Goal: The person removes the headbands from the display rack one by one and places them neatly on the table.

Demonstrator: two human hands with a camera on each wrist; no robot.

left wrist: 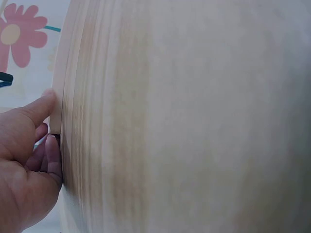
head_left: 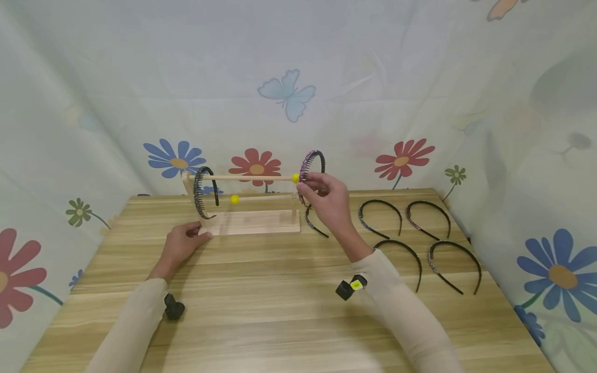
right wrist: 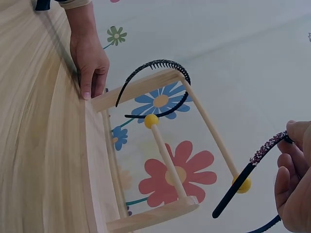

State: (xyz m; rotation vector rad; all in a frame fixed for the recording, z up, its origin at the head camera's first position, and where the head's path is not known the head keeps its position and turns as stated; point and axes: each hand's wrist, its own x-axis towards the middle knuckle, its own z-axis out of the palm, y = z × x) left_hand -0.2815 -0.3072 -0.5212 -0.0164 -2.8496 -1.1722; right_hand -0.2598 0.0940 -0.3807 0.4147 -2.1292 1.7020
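A pink-and-purple glittery toothed headband (head_left: 305, 166) is pinched upright between the thumb and fingers of my right hand (head_left: 332, 201). It overlaps the yellow ball end (right wrist: 243, 184) of the stand's upper rod in the right wrist view. My left hand (head_left: 182, 243) grips the left end of the wooden stand's base (head_left: 256, 223), thumb at the front corner. Near that end, a dark glittery headband (head_left: 199, 194) hangs on the upper rod (head_left: 252, 177). A lower rod with its own yellow ball (head_left: 235, 199) points left from the stand's right post.
Several black headbands lie at the right of the wood-grain table (head_left: 261, 311), among them one in the front right (head_left: 454, 259), one behind it (head_left: 429, 217) and one partly behind my right hand (head_left: 317, 225). A flowered cloth backdrop (head_left: 289, 46) stands behind the table.
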